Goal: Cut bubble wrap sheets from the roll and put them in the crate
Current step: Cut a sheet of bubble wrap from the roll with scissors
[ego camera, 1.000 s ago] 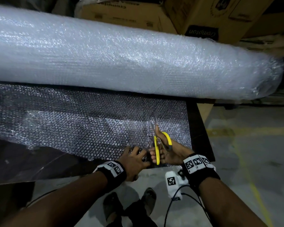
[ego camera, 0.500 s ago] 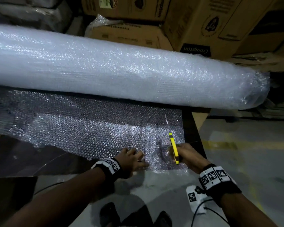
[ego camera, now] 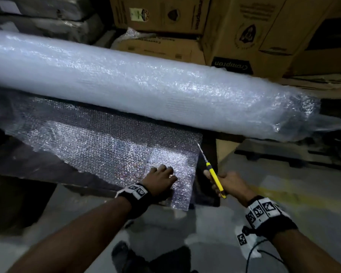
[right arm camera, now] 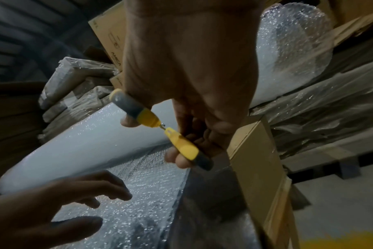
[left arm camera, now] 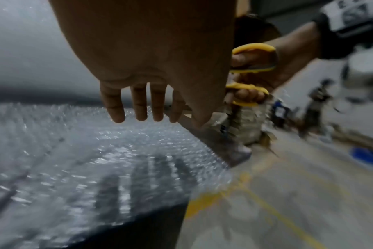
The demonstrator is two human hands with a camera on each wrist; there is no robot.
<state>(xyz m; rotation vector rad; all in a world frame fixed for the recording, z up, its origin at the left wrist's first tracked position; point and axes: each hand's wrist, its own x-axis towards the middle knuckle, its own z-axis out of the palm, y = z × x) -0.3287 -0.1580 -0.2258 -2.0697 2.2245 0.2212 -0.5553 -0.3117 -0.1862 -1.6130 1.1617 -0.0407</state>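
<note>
Dim storeroom, boxes behind roll. Left hand flat on wrap, fingers spread; right hand curled through scissors. Risk: wrap sliding, crooked cut.

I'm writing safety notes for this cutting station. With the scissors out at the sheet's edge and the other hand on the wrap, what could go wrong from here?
1. The left hand lies on the bubble wrap sheet close to the scissors in the right hand; a slip could nick its fingers.
2. The sheet overhangs the table edge, so it may sag or slide and skew the cut.
3. The bubble wrap roll lies unrestrained, so tugging might roll it forward.
</note>
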